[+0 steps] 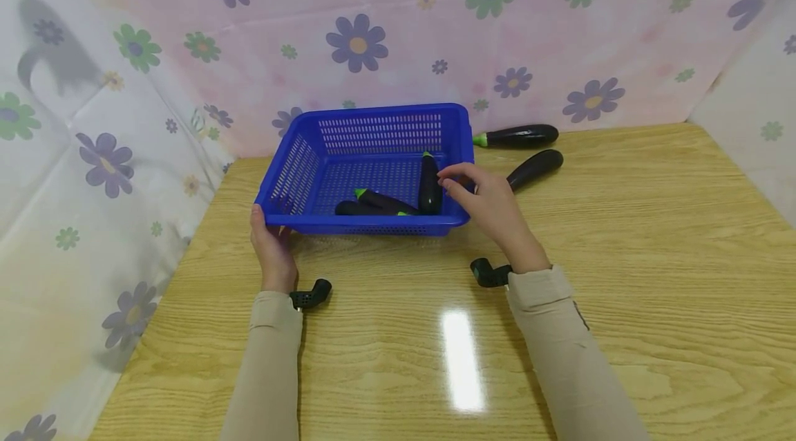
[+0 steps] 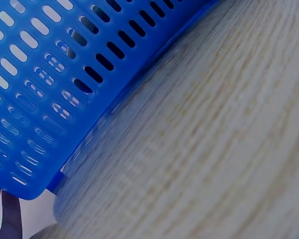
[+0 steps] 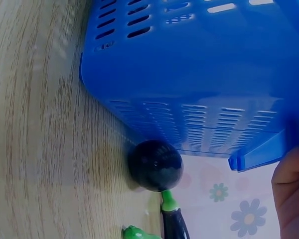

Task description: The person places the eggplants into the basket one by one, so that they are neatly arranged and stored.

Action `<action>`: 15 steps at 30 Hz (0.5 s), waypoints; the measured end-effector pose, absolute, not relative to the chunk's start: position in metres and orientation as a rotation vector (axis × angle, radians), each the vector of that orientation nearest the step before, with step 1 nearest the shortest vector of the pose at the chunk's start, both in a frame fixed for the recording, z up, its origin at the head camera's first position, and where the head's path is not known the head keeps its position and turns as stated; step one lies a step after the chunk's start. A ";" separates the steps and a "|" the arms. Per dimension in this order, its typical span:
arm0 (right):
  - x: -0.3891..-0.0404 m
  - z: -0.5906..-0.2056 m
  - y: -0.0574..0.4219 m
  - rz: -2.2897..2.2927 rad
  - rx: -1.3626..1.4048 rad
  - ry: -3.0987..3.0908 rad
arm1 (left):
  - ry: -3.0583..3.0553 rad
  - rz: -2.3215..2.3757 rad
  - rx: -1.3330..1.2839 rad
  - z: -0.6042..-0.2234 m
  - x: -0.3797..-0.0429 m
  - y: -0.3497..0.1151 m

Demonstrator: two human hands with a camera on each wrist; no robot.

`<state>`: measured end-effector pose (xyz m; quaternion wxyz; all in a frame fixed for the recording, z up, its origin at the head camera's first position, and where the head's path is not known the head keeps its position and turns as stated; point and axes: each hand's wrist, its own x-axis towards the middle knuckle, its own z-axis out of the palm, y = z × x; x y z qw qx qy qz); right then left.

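A blue plastic basket [image 1: 373, 220] with slotted walls stands on the table in the head view. My left hand [image 1: 271, 252] grips its front left corner, thumb on the rim. Over the right rim reaches my right hand [image 1: 488, 202], thumb and index finger slightly apart, nothing seen between them. Its fingertips are right beside a dark eggplant [image 1: 430, 185] inside the basket. More eggplants [image 1: 387, 202] lie along the basket's front wall. In the right wrist view, my right hand [image 3: 293, 194] shows partly, near the basket's rim.
Right of the basket lie one eggplant [image 1: 521, 137] near the back cloth and another [image 1: 538, 167] partly behind my right hand. The right wrist view also shows a rounded eggplant end [image 3: 155, 165] close against the basket's outside. Flowered cloth [image 1: 410, 26] borders the wooden table [image 1: 373, 358].
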<state>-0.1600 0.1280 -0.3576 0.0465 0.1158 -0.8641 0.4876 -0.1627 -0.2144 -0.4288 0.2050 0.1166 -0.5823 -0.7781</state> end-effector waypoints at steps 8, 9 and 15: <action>-0.161 -0.358 0.129 1.539 0.352 -2.616 | -1.642 -2.169 0.324 -0.429 -0.163 -0.214; -0.160 -0.358 0.129 1.542 0.351 -2.616 | -1.644 -2.170 0.327 -0.429 -0.163 -0.214; -0.161 -0.359 0.129 1.556 0.362 -2.610 | -1.638 -2.174 0.328 -0.429 -0.163 -0.215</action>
